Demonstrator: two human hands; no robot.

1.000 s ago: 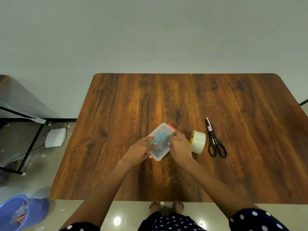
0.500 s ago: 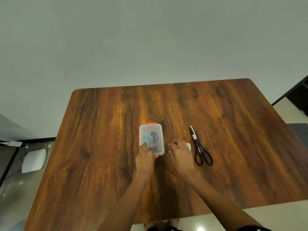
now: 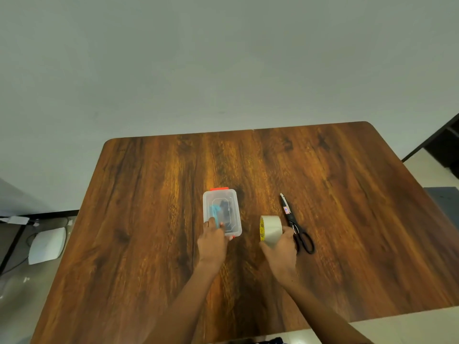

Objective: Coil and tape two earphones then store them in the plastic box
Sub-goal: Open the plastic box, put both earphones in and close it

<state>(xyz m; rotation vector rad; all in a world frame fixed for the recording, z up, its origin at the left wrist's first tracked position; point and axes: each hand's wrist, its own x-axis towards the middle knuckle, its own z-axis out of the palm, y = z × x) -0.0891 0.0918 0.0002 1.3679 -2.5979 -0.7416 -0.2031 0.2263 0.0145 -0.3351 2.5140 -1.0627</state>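
A small clear plastic box (image 3: 232, 199) with orange clips and its lid on sits at the middle of the wooden table (image 3: 149, 219). Through the lid I see a blue earphone bundle (image 3: 215, 211) and a black one (image 3: 225, 209) inside. My left hand (image 3: 213, 240) rests its fingers on the box's near left corner. My right hand (image 3: 282, 247) grips a roll of clear tape (image 3: 270, 229), which stands on edge to the right of the box.
Black-handled scissors (image 3: 295, 227) lie just right of the tape, blades pointing away from me. A white device (image 3: 47, 244) with a cable sits on the floor at the left. A wall rises behind the table's far edge.
The box has been turned straight, its long side pointing away from me. My right hand left the box and took hold of the tape roll. The camera tilted upward.
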